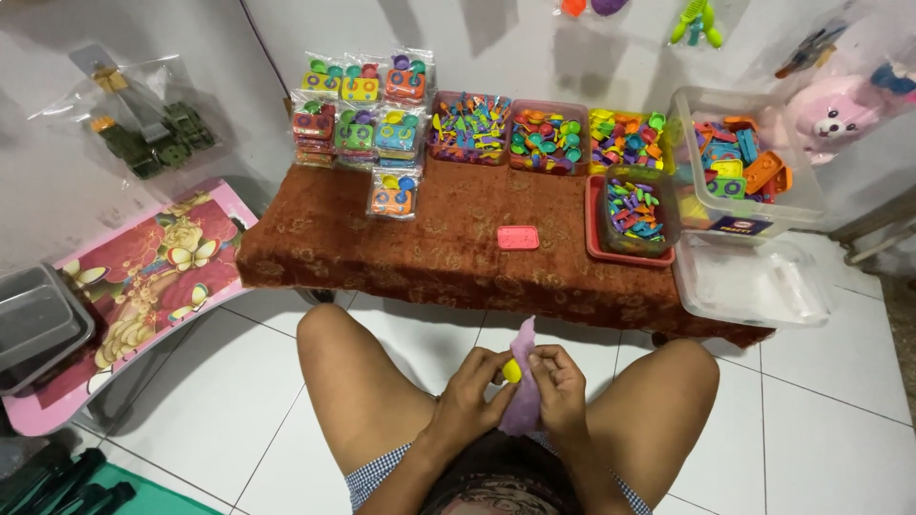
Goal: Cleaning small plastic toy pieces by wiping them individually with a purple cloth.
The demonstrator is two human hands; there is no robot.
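Seated on white tiled floor (239,401), knees apart, facing a low tabletop covered in rust-brown patterned cloth (448,253).

To the left, a pink flower-printed folding tray table (143,286) with a grey plastic bin (33,319) at its near end.

Far right of tabletop: large clear plastic tub of mixed coloured toy pieces (739,162); a clear plastic lid (754,281) lies in front of it, overhanging the edge.

Back row: three shallow boxes of small bright plastic toy pieces (546,138), side by side. In front of the rightmost one, a clear container of purple and green pieces sitting in a red tray (634,219).

Back left: stack of bagged toy sets in clear wrap (367,110); one more bag lies just in front.

Small pink rectangular plastic piece (518,237) lies alone mid-cloth, well apart from the boxes.

Hands meet above the lap, between the knees, well short of the tabletop. Thin purple plastic sheet-like piece (523,381) stands upright between them. Right hand (561,391): grip closed on the purple piece, fingers pinching its right edge. Left hand (469,396): grip narrow, thumb and fingertips pinched on a small round yellow plastic piece (512,371), held against the purple piece.
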